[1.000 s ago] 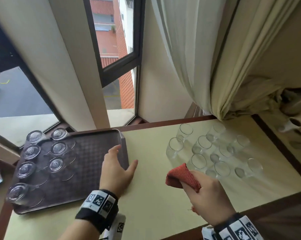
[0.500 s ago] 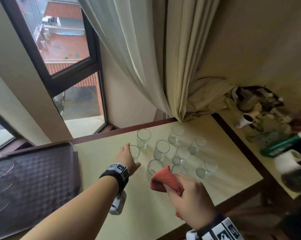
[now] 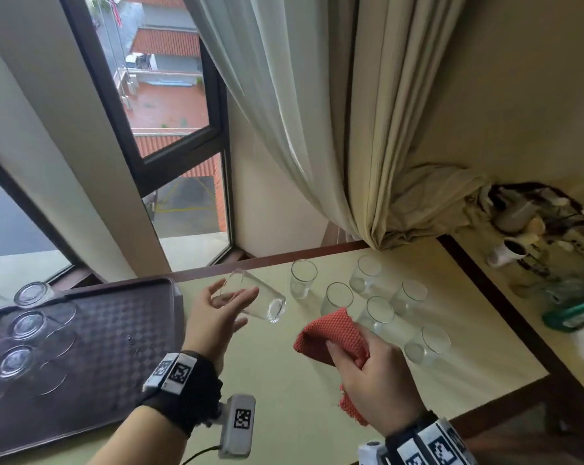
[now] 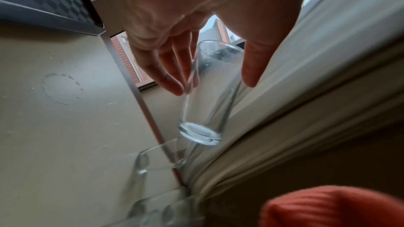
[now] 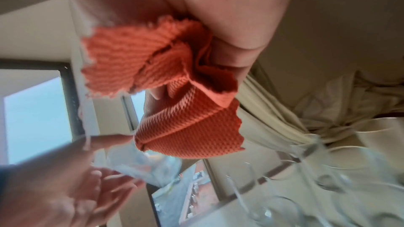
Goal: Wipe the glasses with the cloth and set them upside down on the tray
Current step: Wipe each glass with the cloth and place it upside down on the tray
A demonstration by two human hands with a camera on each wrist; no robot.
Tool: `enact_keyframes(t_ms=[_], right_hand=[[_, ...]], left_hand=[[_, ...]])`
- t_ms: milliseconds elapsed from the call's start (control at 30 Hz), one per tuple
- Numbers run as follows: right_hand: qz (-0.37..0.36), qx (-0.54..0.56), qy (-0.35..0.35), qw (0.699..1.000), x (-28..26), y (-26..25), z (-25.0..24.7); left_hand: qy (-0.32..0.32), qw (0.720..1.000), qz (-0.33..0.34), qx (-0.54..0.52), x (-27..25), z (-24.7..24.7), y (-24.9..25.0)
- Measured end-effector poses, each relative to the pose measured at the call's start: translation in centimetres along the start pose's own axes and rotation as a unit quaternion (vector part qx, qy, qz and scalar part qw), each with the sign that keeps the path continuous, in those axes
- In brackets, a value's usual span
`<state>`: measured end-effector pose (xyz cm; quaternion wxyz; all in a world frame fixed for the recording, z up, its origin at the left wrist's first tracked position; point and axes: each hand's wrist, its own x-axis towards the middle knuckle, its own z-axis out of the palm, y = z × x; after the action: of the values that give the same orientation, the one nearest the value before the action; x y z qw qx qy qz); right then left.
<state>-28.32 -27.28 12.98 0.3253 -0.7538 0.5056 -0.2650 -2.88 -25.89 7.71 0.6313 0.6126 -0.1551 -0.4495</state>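
My left hand (image 3: 230, 303) holds a clear glass (image 3: 263, 303) tilted on its side above the pale table, base toward the right. In the left wrist view the fingers (image 4: 172, 82) and thumb close round the glass (image 4: 205, 103) near its rim. My right hand (image 3: 374, 374) grips a bunched red cloth (image 3: 327, 333), just right of the held glass and apart from it; the cloth (image 5: 188, 127) fills the right wrist view. Several upright glasses (image 3: 337, 297) stand on the table behind the cloth. The brown tray (image 3: 116, 330) at the left carries several upside-down glasses (image 3: 27, 325).
A cream curtain (image 3: 368, 162) hangs down to the table's back edge. Windows run along the back left. A side surface at the right holds a mug (image 3: 508, 253) and clutter. A wet ring (image 4: 61, 87) marks the table by the tray's corner.
My left hand went from the tray's edge to the group of glasses, took one and lifted it, tilted. The right hand kept the cloth. The view swung right, then back.
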Motion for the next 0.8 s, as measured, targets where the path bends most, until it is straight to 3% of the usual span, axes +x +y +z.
enact_keyframes(t_ms=[100, 200, 400, 467, 633, 700, 800], right_hand=[[-0.023, 0.036, 0.041, 0.998, 1.2, -3.0, 1.0], [-0.087, 0.047, 0.09, 0.991, 2.8, -7.7, 2.1], [-0.234, 0.105, 0.137, 0.957, 5.8, -19.2, 5.9], [-0.266, 0.14, 0.115, 0.947, 5.9, -22.3, 7.1], [-0.376, 0.189, -0.053, 0.906, 4.4, -27.0, 10.6], [-0.423, 0.186, -0.063, 0.884, 3.7, -27.1, 11.8], [-0.433, 0.247, -0.062, 0.865, 2.7, -26.6, 13.1]], left_hand=[[-0.041, 0.994, 0.002, -0.098, -2.5, -3.1, 4.5], [-0.039, 0.985, 0.003, -0.166, -4.6, -5.7, 8.5], [-0.094, 0.989, 0.037, -0.107, -7.9, -7.9, 14.1], [-0.091, 0.99, 0.056, -0.09, -8.7, -8.2, 15.4], [-0.061, 0.982, 0.14, -0.107, -8.7, -10.0, 18.8], [-0.053, 0.978, 0.164, -0.12, -8.5, -11.1, 20.2], [-0.047, 0.978, 0.18, -0.09, -8.7, -12.6, 21.4]])
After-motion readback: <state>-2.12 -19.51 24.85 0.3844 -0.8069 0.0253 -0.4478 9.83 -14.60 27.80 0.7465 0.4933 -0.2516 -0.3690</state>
